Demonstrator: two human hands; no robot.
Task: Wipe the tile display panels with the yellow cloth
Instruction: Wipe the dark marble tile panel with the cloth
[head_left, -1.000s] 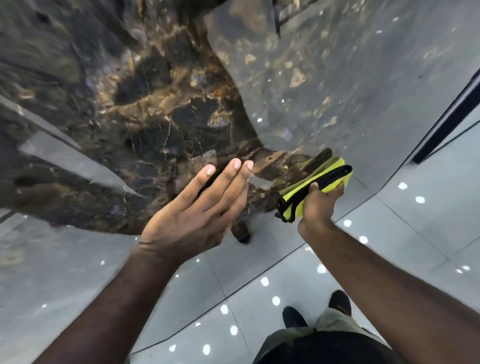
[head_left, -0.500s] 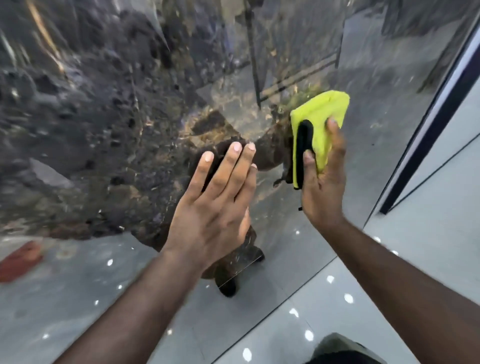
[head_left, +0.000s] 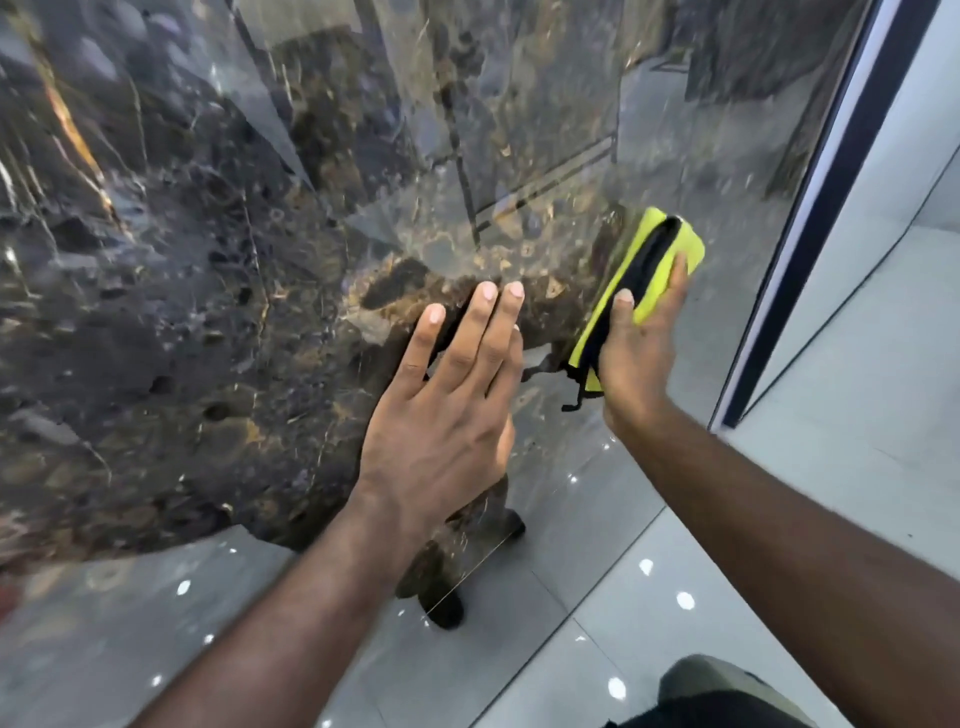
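**Polished Stone Panel Gets a Wipe-Down**

A person's right hand (head_left: 636, 353) pins a folded yellow cloth (head_left: 691, 254) flat against a glossy, dark-veined tile display panel (head_left: 208, 312). The cloth sits at about 2 o'clock from the centre of view, close to the dark frame (head_left: 810, 218) at the panel's 3 o'clock edge. The grip is clenched on the cloth, thumb on the near side of its black band (head_left: 623, 291) and fingers laid over the far side.

The left hand (head_left: 441, 415) is at centre with fingers straight and together, pointing toward 1 o'clock. Its palm lies flat on the panel, released and holding nothing. Both forearms reach up from 6 o'clock over the pale, shiny floor (head_left: 675, 545).

The cloth looks soft and light, likely to bunch or slide on so slick a face. Holding it across the middle of the fold with the palm spread behind it, as here, seems the sound way to carry it. The panel appears stiff and heavy but mirror-smooth, so even pressure would probably suit it better than force, and the bracing palm may itself leave prints.
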